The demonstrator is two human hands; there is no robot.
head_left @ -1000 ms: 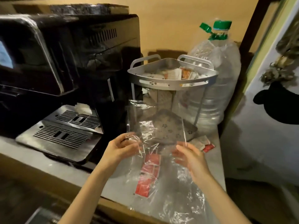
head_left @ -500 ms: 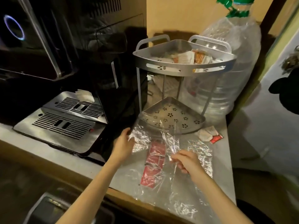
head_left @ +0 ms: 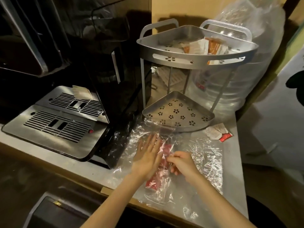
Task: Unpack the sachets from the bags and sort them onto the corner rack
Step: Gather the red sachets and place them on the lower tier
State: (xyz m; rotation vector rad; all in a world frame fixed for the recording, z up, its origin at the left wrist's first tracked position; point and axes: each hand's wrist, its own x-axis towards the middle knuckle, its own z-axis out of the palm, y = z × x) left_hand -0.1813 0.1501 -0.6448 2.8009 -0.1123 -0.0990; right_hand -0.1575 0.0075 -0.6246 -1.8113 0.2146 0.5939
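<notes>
A clear plastic bag [head_left: 204, 155] lies crumpled on the counter in front of the grey two-tier corner rack [head_left: 194, 62]. Red sachets [head_left: 156, 183] show through the plastic between my hands. My left hand [head_left: 148, 157] lies flat, fingers straight, pressing the bag down. My right hand [head_left: 181, 163] has its fingers curled, pinching the plastic beside the red sachets. The rack's top shelf holds white and orange sachets [head_left: 202, 46]; its lower shelf [head_left: 177, 114] is bare.
A black coffee machine [head_left: 102, 66] with a metal drip tray [head_left: 54, 125] fills the left. A large water bottle wrapped in plastic [head_left: 238, 66] stands behind the rack. Loose white and red sachets [head_left: 218, 133] lie at the counter's right edge.
The bag has come down from in front of the rack onto the counter. My left hand flattened on it and my right hand moved in to pinch the plastic by the red sachets.
</notes>
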